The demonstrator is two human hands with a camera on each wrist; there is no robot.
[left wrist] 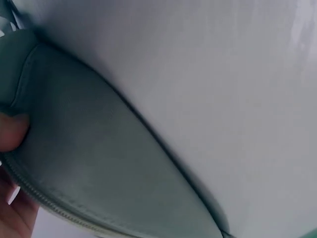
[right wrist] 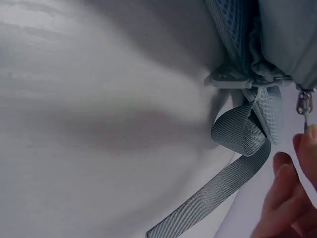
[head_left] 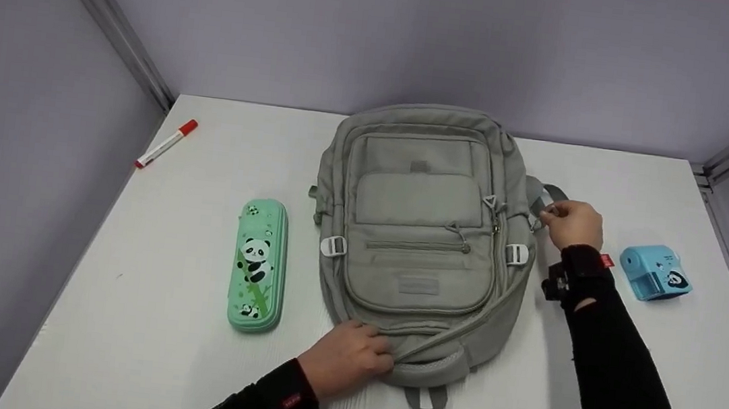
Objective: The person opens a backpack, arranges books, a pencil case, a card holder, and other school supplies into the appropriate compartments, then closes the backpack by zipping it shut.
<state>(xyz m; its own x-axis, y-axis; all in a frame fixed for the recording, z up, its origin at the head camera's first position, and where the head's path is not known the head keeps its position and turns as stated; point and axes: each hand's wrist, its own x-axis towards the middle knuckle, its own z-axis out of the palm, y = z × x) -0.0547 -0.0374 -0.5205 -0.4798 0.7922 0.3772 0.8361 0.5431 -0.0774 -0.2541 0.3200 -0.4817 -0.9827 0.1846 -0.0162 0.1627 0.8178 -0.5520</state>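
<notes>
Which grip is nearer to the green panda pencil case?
Left. The left grip holds the near end of the backpack, down and right of the pencil case in the head view; the right grip is across the backpack, pinching a zipper pull.

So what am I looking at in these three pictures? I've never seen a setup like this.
There's no robot here: a person is working with bare hands. The wide picture comes from a camera on the person's head, looking forward and down. The two close-ups come from wrist cameras, one per hand. On the white table lie a grey-green backpack, a green panda case, a red-capped marker and a small blue panda-printed object. The left hand grips the backpack's near edge; the right hand pinches a zipper pull.
</notes>
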